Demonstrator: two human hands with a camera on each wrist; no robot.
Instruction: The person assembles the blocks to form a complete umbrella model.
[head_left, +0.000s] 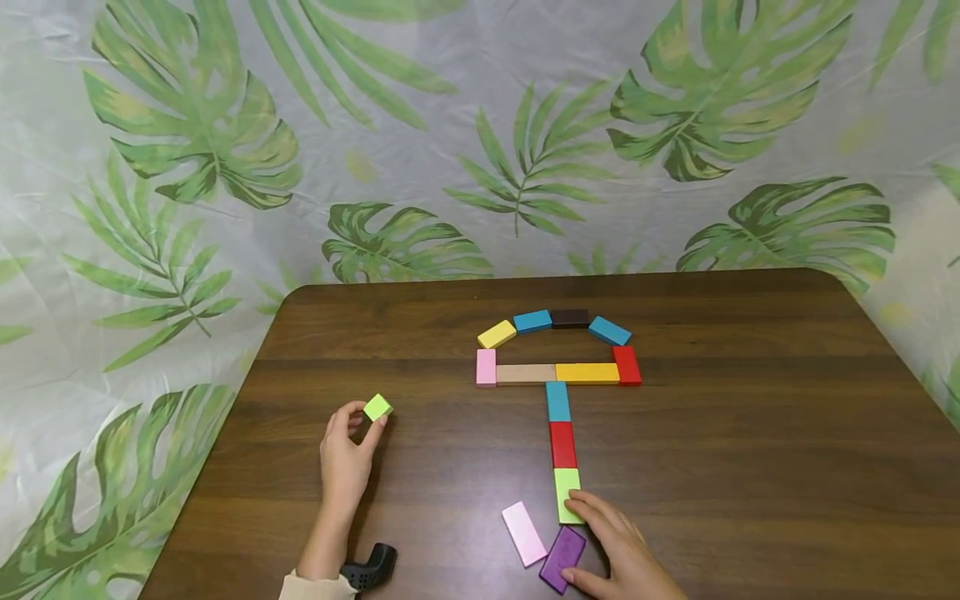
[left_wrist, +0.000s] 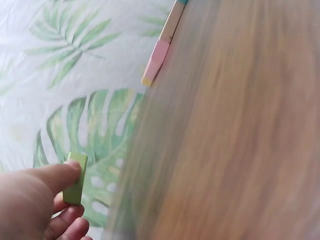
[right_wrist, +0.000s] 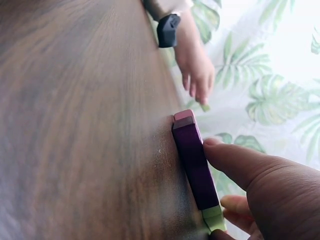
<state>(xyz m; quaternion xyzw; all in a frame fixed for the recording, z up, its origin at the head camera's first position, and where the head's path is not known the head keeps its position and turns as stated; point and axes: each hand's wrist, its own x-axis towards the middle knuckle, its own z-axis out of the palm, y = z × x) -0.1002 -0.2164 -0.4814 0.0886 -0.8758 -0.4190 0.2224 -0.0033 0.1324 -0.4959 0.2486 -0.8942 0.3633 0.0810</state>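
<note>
At the lower left of the head view my left hand (head_left: 347,454) is raised a little over the dark wooden table (head_left: 750,467), thumb and fingertips pinching a small lime-green block (head_left: 377,407) at its sides. The left wrist view shows the same pinch low in the left corner: my thumb lies along one face of the block (left_wrist: 75,178), with the other fingers curled under it. A black wrist strap (head_left: 371,567) sits at the bottom edge, just right of my forearm.

Moving right, a pale pink block (head_left: 524,533) lies flat near the bottom centre, and beside it a purple block (head_left: 562,557) lies tilted. My right hand (head_left: 618,546) rests in the lower centre-right, fingers fairly straight: the fingertips touch the lower end of a lime-green block (head_left: 567,495), and the thumb presses the purple block's edge. In the right wrist view my thumb sits against the purple block's long side (right_wrist: 196,167), with the pink end showing behind it.

Above that, the green block is the bottom of a stem going up through a red block (head_left: 562,444) and a teal block (head_left: 557,401). The stem meets a row of pink, tan, yellow and red blocks (head_left: 558,372) in the centre, capped by an arch of yellow, teal, dark brown and teal blocks (head_left: 555,325). A leaf-print curtain (head_left: 480,125) fills the upper frame.
</note>
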